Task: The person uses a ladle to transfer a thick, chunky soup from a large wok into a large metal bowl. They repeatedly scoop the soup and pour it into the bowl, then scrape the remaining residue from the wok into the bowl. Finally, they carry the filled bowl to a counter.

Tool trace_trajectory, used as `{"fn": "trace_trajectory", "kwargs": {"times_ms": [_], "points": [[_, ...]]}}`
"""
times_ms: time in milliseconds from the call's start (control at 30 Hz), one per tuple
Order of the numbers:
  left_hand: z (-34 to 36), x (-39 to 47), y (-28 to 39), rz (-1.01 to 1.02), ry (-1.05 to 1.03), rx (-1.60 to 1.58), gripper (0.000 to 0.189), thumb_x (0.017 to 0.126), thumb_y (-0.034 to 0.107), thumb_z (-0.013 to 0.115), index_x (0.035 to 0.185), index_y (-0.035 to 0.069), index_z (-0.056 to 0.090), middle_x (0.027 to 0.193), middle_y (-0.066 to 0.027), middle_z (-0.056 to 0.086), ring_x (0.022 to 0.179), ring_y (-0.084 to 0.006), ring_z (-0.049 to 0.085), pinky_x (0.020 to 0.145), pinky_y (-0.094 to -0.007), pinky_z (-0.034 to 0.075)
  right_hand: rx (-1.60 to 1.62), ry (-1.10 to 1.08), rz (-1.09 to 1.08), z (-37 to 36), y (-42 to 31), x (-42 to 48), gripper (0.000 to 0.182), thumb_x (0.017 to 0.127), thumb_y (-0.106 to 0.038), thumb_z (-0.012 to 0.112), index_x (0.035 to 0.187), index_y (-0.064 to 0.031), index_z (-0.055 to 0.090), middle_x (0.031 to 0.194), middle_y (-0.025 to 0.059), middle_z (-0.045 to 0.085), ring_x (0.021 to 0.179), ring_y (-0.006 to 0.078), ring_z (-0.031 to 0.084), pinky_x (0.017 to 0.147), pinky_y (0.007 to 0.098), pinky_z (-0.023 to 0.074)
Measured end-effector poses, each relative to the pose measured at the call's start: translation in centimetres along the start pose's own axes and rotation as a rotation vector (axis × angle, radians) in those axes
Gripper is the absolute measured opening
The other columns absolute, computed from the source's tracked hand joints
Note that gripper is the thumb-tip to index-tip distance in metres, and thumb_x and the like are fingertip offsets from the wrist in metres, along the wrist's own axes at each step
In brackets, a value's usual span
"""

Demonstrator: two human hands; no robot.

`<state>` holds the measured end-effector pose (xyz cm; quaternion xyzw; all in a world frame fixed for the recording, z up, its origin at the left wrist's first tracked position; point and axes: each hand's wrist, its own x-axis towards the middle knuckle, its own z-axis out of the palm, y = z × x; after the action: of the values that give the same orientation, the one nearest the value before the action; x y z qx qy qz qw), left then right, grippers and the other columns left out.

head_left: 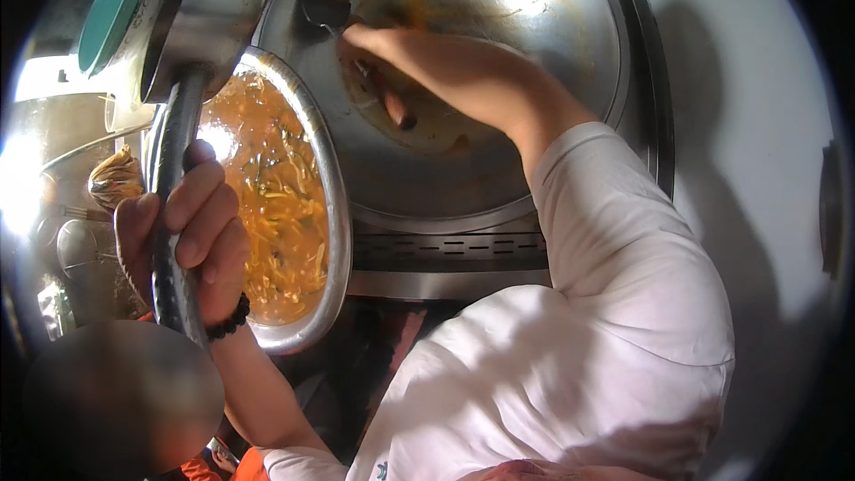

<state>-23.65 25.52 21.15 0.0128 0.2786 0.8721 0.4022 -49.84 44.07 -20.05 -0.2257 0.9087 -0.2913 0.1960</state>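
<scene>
My left hand (pixel 210 234), with a dark beaded bracelet at the wrist, grips the dark handle (pixel 179 127) of a metal saucepan (pixel 217 17), held up at the upper left. Beside and partly beneath it is a large metal basin (pixel 337 234) of orange-red soup (pixel 284 194) with pale and green strips. My right arm reaches across a wide metal wok (pixel 454 180). My right hand (pixel 354 33), its fingers mostly hidden, is closed around a spatula with a dark blade (pixel 325 10). A brown, handle-like piece (pixel 397 110) shows below that hand; its link to the spatula is unclear. Thin liquid lies in the wok.
A slotted metal stove edge (pixel 454 247) runs below the wok. At the left are a green lid or bowl (pixel 113 13), a tied bundle (pixel 117 177) and metal utensils. A person in orange (pixel 247 464), partly blurred, is at the lower left. A pale wall (pixel 755 100) rises at the right.
</scene>
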Motion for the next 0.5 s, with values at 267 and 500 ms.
{"fn": "trace_trajectory", "kwargs": {"times_ms": [267,500], "points": [[-0.6,-1.8,0.2,0.058,-0.005,-0.016,0.051,0.092,0.016,0.051,0.128,-0.016,0.037,0.084,-0.0089,0.049,0.067,-0.0181,0.054,0.055,-0.0335,0.048,0.838,-0.137,0.451,0.4,-14.1,-17.6,0.015,0.087,-0.013,0.058,0.088,-0.0013,0.068,0.069,0.0123,0.065,0.059,0.0264,0.064,0.053,0.0418,0.0525],[-1.0,-1.4,-0.3,0.04,-0.03,0.0,0.05,0.093,0.017,0.05,0.128,-0.015,0.037,0.086,-0.0097,0.051,0.068,-0.0184,0.055,0.057,-0.0338,0.05,0.744,-0.034,0.678,-4.7,-5.2,-5.6,0.03,0.088,-0.026,0.052,0.08,-0.002,0.069,0.076,0.0138,0.067,0.068,0.0288,0.063,0.065,0.0414,0.0494]]}}
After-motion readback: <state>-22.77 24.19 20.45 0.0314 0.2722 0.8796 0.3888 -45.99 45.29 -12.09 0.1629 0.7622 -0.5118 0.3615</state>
